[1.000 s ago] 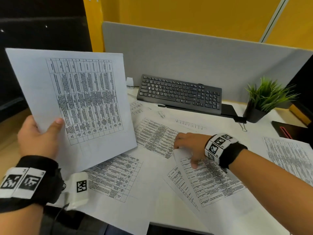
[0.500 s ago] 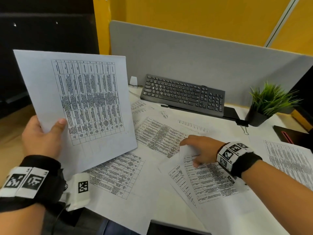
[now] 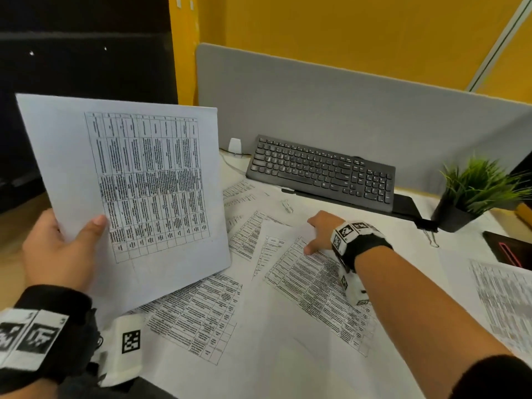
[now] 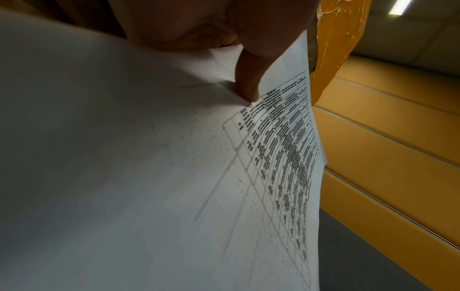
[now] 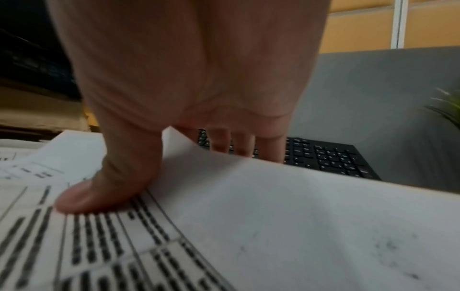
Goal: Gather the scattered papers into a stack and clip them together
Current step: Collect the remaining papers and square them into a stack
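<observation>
My left hand (image 3: 62, 249) holds a printed sheet (image 3: 129, 182) upright at the left, thumb on its front; the left wrist view shows that thumb (image 4: 248, 82) pinching the paper (image 4: 149, 177). My right hand (image 3: 322, 234) pinches the top edge of a table-printed sheet (image 3: 311, 280) mid-desk, lifting it: thumb (image 5: 99, 193) on top, fingers (image 5: 246, 145) behind the raised edge of the sheet (image 5: 273, 216). Several more printed sheets (image 3: 198, 315) lie scattered on the desk. A black binder clip (image 3: 426, 226) lies by the plant pot.
A black keyboard (image 3: 319, 171) sits at the back against a grey partition (image 3: 345, 105). A potted green plant (image 3: 472, 194) stands back right. A dark notebook (image 3: 509, 249) lies at the right edge, with another sheet (image 3: 506, 300) below it.
My right hand has slid back and right across the desk with the sheet's top edge, which now lifts. The left hand keeps its sheet upright.
</observation>
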